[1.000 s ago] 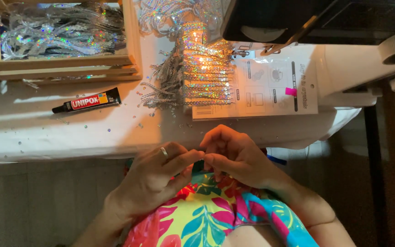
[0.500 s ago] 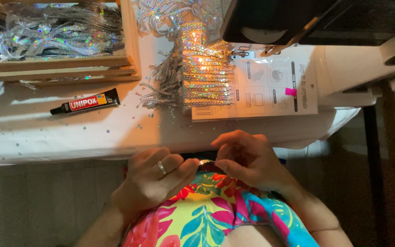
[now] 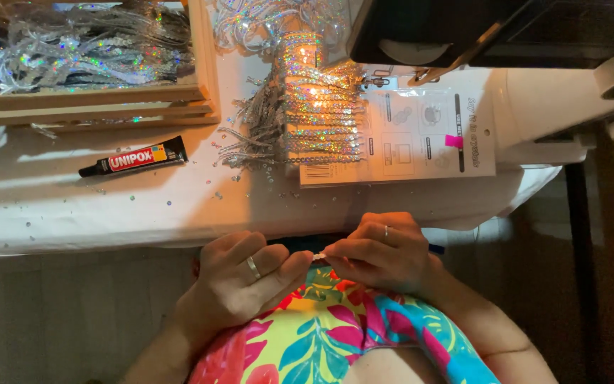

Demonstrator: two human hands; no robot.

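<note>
Both hands are drawing together again over the bright floral lap, left hand point(image 3: 239, 281) and right hand point(image 3: 378, 252) pinching what seems a small pale piece point(image 3: 319, 256) below the white table's edge point(image 3: 108, 231).

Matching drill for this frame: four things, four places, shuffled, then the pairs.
1. glue tube
2. wooden tray
3. small white piece
4. printed card

A. pinched between both hands' fingertips
B. far left of the table, full of sequin strands
C. lying on the white table below the tray
D. under the stacked sequin strips

Pairs: 1-C, 2-B, 3-A, 4-D
</note>
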